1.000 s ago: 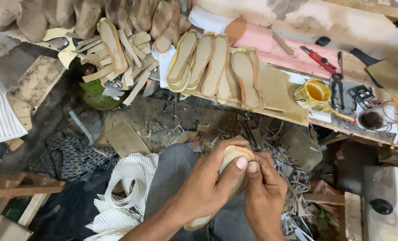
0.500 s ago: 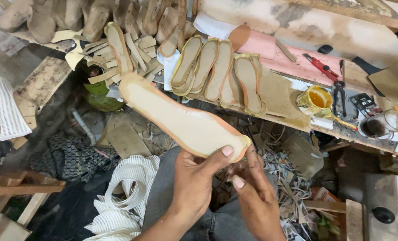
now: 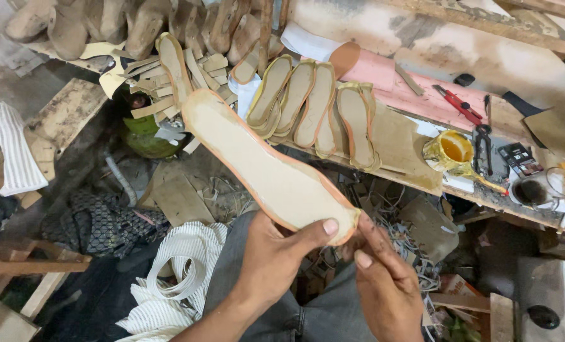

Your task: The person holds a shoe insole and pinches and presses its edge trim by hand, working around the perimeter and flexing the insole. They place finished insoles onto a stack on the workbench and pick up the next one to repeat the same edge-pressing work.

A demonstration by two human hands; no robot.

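while apparently pinched: insole [image 3: 266,171], both hands [image 3: 323,253]

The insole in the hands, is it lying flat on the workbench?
No, the insole is held up in the air by the left hand and right hand, above the lap.

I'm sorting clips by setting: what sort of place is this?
Most likely a small shoemaking workshop. The left hand and right hand hold a shoe insole, a row of soles lies on the workbench, and wooden shoe lasts line the back.
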